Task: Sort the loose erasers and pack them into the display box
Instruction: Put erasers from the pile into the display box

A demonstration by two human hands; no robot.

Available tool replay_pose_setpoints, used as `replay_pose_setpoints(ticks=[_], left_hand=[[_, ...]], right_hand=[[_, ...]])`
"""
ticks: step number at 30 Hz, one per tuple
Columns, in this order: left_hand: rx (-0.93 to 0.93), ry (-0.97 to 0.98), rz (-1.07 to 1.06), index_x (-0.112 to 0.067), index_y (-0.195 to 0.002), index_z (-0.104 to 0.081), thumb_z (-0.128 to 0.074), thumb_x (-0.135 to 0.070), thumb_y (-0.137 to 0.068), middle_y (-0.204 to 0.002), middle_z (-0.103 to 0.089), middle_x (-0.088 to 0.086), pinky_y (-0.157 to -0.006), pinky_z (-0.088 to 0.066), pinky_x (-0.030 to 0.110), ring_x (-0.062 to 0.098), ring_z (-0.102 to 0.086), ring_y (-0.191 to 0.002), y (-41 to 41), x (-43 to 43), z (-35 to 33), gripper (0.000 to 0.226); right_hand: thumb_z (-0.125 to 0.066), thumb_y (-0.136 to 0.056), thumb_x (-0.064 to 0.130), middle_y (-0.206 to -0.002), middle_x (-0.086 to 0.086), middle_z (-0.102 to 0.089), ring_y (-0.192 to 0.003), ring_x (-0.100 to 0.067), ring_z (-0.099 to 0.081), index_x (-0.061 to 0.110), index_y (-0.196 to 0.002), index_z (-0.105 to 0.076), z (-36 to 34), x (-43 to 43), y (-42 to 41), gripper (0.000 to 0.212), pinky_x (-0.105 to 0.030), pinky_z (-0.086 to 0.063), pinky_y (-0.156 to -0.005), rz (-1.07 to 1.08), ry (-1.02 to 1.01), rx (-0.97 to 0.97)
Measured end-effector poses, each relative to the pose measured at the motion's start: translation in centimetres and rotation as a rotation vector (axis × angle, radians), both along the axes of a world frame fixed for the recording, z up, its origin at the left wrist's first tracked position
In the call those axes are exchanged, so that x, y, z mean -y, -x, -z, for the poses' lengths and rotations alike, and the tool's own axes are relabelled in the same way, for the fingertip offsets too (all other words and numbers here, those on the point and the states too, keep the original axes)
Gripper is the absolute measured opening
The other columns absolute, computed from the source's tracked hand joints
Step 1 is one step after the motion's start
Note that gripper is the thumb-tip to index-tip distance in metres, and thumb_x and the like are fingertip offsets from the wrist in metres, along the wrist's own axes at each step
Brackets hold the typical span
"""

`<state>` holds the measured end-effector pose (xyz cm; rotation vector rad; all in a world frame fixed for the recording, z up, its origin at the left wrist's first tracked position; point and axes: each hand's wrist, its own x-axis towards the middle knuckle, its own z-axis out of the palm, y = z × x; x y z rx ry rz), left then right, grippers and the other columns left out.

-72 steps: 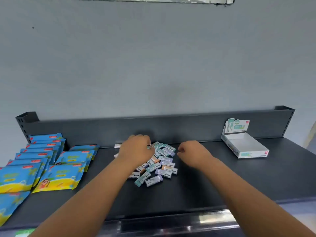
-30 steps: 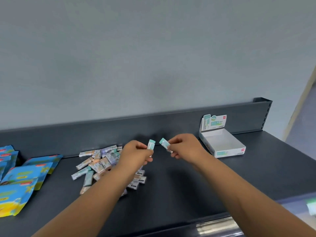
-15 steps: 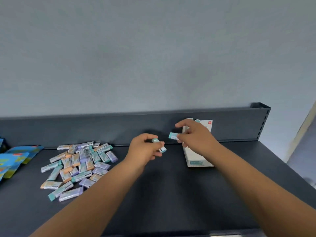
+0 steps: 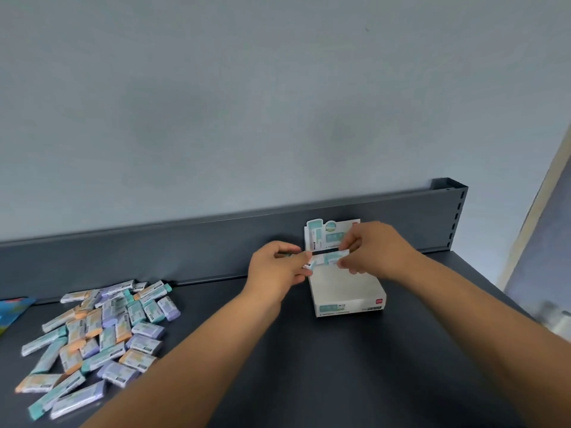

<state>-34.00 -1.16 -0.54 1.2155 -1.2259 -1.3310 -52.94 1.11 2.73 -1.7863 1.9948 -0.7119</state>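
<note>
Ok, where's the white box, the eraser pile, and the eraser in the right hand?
display box [image 4: 349, 308], head view, front wall.
eraser pile [image 4: 108, 333], head view, middle of the heap.
held teal eraser [image 4: 332, 258], head view, wrapper's middle.

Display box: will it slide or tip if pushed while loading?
Likely slides easily: the display box looks like thin card, nearly empty, on a smooth dark shelf. Tipping seems unlikely; it sits low and wide. Its upright header card probably bends if bumped.

Both arms in shot. Left forearm [image 4: 185, 359]: bare along its whole visible length. Left hand [image 4: 278, 270]: bare. Right forearm [image 4: 479, 319]: bare too, wider where it is nearer the camera. Right hand [image 4: 380, 251]: bare. Nails and knuckle detail too blurred to read.
</note>
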Motion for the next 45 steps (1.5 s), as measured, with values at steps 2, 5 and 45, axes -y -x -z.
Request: replay_pose_setpoints(ticks=[2, 5, 45], left_hand=[[-0.041, -0.043, -0.008, -0.006, -0.110, -0.065, -0.076, -0.002, -0.085, -0.102, -0.072, 0.018, -0.068, -0.060, 0.024, 0.020, -0.076, -0.079, 0.8, 0.4, 0.1, 0.028], [-0.017, -0.057, -0.010, -0.008, -0.113, -0.064, -0.075, 0.013, -0.077, -0.107, -0.069, 0.015, -0.076, -0.062, 0.027, 0.025, -0.074, -0.093, 1.3, 0.8, 0.7, 0.042], [0.370, 0.437, -0.082, -0.026, -0.089, -0.072, -0.085, -0.016, -0.077, -0.084, -0.075, -0.015, -0.077, -0.057, 0.024, 0.001, -0.070, -0.080, 1.9, 1.8, 2.7, 0.020]], right_hand=[[-0.083, -0.079, 0.027, -0.069, 0.007, -0.072, -0.069, -0.007, -0.072, 0.023, -0.093, -0.072, 0.2, 0.6, 0.0, 0.018, -0.023, -0.056, -0.069, -0.075, -0.013, -0.105], [-0.081, -0.080, 0.034, -0.074, 0.013, -0.064, -0.070, -0.006, -0.061, 0.023, -0.099, -0.077, 1.0, 1.9, -0.2, 0.023, -0.024, -0.051, -0.071, -0.193, 0.011, -0.214], [-0.074, -0.084, 0.027, -0.106, 0.013, -0.073, -0.097, 0.000, -0.065, 0.028, -0.112, -0.073, 3.3, 3.8, 1.3, 0.027, -0.025, -0.053, -0.091, -0.346, 0.136, -0.076]])
